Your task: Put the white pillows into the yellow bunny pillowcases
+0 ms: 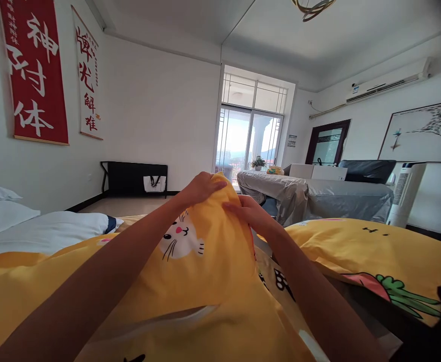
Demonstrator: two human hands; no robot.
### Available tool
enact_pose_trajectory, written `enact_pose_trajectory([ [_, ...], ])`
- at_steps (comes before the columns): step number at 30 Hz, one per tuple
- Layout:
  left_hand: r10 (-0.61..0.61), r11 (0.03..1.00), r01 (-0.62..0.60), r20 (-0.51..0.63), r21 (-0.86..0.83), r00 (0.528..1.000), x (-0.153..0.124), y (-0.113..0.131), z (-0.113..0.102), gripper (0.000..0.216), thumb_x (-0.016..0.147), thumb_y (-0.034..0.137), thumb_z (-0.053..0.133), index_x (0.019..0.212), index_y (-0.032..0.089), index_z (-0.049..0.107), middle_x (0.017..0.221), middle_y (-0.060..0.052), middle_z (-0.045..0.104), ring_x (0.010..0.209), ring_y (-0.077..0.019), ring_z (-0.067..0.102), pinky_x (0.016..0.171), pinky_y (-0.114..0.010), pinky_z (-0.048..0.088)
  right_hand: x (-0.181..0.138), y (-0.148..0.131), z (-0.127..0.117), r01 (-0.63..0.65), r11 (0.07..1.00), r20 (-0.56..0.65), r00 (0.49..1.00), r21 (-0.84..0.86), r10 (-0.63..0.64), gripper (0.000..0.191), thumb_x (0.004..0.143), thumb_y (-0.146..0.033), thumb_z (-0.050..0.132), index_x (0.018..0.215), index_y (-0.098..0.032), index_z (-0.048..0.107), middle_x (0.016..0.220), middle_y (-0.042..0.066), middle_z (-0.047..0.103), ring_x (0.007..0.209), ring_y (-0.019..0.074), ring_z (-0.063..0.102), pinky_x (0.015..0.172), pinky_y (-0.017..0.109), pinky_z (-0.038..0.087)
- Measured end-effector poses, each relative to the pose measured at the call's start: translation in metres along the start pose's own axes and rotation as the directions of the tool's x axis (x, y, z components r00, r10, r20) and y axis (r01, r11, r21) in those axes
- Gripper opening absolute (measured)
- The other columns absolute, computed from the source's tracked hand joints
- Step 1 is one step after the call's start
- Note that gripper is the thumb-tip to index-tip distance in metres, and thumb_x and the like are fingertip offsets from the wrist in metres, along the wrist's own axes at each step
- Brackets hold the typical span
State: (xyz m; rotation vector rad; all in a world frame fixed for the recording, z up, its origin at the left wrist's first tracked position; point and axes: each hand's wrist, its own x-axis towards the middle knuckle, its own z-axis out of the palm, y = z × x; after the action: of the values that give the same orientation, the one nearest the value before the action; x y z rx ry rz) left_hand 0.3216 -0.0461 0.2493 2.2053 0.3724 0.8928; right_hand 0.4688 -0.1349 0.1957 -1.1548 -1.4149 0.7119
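A yellow duvet cover (205,271) printed with a white cat face and a carrot is spread before me and bunched up into a peak. My left hand (201,187) grips the top of that peak, fingers curled over the fabric. My right hand (247,210) pinches the same raised corner just to the right and a little lower. Both forearms reach forward over the cloth. What lies inside the raised corner is hidden.
White pillows and white bedding (35,226) lie at the left. A sofa under a grey cover (318,198) stands ahead right, with a white fan heater (407,193) beside it. A black bench (133,176) sits against the far wall near the balcony door (248,141).
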Motion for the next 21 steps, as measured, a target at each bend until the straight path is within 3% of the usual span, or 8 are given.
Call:
enact_pose_trajectory([
  [2, 0.072, 0.997, -0.072, -0.018, -0.042, 0.997, 0.001, -0.003, 0.002, 0.022, 0.081, 0.039, 0.056, 0.076, 0.018, 0.052, 0.07, 0.001, 0.055, 0.06, -0.0109, 0.053, 0.051, -0.022, 0.04, 0.008, 0.0, 0.009, 0.091, 0.996, -0.048, 0.995, -0.007, -0.091, 0.032, 0.07, -0.048, 0.068, 0.082, -0.019, 0.065, 0.077, 0.003, 0.068, 0.07, 0.0196, 0.062, 0.062, 0.03, 0.049],
  [5, 0.089, 0.975, -0.088, -0.002, -0.204, 0.996, -0.007, -0.017, -0.008, 0.027, 0.08, 0.041, 0.06, 0.096, 0.021, 0.051, 0.084, 0.001, 0.06, 0.069, -0.0128, 0.058, 0.057, -0.022, 0.044, 0.02, 0.006, 0.018, 0.259, 0.917, -0.235, 0.912, -0.303, -0.336, 0.031, 0.077, -0.049, 0.058, 0.067, -0.019, 0.057, 0.065, 0.0, 0.06, 0.061, 0.0154, 0.052, 0.056, 0.027, 0.04],
  [7, 0.001, 0.973, 0.024, 0.109, -0.231, 0.994, -0.021, -0.032, -0.021, 0.038, 0.074, 0.045, 0.067, 0.102, 0.022, 0.053, 0.089, 0.0, 0.064, 0.076, -0.0157, 0.062, 0.062, -0.024, 0.047, 0.025, 0.01, 0.02, 0.272, 0.824, -0.303, 0.836, -0.496, -0.458, 0.035, 0.083, -0.049, 0.05, 0.063, -0.02, 0.051, 0.06, -0.001, 0.054, 0.058, 0.0143, 0.047, 0.055, 0.027, 0.035],
  [9, -0.167, 0.975, 0.199, 0.258, -0.103, 0.952, -0.037, -0.048, -0.034, 0.04, 0.067, 0.049, 0.073, 0.089, 0.018, 0.059, 0.08, -0.001, 0.065, 0.07, -0.0163, 0.062, 0.059, -0.024, 0.045, 0.027, 0.013, 0.017, 0.259, 0.762, -0.311, 0.799, -0.594, -0.514, 0.036, 0.087, -0.047, 0.043, 0.066, -0.02, 0.051, 0.061, -0.001, 0.054, 0.059, 0.0148, 0.046, 0.056, 0.027, 0.034],
  [12, -0.343, 0.937, 0.347, 0.256, 0.033, 0.903, -0.056, -0.065, -0.044, 0.045, 0.062, 0.057, 0.073, 0.068, 0.016, 0.059, 0.063, 0.0, 0.062, 0.052, -0.0123, 0.053, 0.047, -0.022, 0.038, 0.031, 0.018, 0.01, 0.184, 0.628, -0.229, 0.825, -0.756, -0.517, 0.032, 0.093, -0.04, 0.035, 0.078, -0.021, 0.056, 0.063, 0.001, 0.057, 0.06, 0.0169, 0.048, 0.058, 0.027, 0.032],
  [15, -0.338, 0.937, 0.347, 0.131, -0.048, 0.932, -0.063, -0.069, -0.045, 0.047, 0.065, 0.062, 0.068, 0.073, 0.016, 0.059, 0.064, 0.0, 0.064, 0.051, -0.0123, 0.053, 0.045, -0.022, 0.037, 0.038, 0.024, 0.004, -0.004, 0.396, -0.183, 0.891, -0.918, -0.415, 0.025, 0.093, -0.028, 0.034, 0.098, -0.02, 0.057, 0.063, 0.004, 0.059, 0.058, 0.0194, 0.05, 0.058, 0.027, 0.028],
  [17, -0.339, 0.94, 0.342, 0.096, -0.016, 0.936, -0.061, -0.066, -0.046, 0.047, 0.066, 0.063, 0.068, 0.077, 0.017, 0.061, 0.068, -0.002, 0.067, 0.053, -0.014, 0.056, 0.045, -0.022, 0.038, 0.043, 0.029, 0.002, -0.087, 0.288, -0.194, 0.908, -0.954, -0.371, 0.026, 0.091, -0.022, 0.033, 0.105, -0.019, 0.056, 0.065, 0.005, 0.06, 0.058, 0.0205, 0.051, 0.057, 0.027, 0.025],
  [21, -0.328, 0.938, 0.313, 0.091, 0.147, 0.94, -0.056, -0.064, -0.056, 0.045, 0.068, 0.063, 0.066, 0.068, 0.017, 0.062, 0.065, -0.002, 0.066, 0.05, -0.0136, 0.055, 0.042, -0.022, 0.035, 0.049, 0.038, 0.0, -0.063, 0.287, -0.187, 0.883, -0.956, -0.431, 0.026, 0.09, -0.019, 0.03, 0.1, -0.018, 0.054, 0.063, 0.004, 0.059, 0.055, 0.0195, 0.048, 0.055, 0.027, 0.023],
])
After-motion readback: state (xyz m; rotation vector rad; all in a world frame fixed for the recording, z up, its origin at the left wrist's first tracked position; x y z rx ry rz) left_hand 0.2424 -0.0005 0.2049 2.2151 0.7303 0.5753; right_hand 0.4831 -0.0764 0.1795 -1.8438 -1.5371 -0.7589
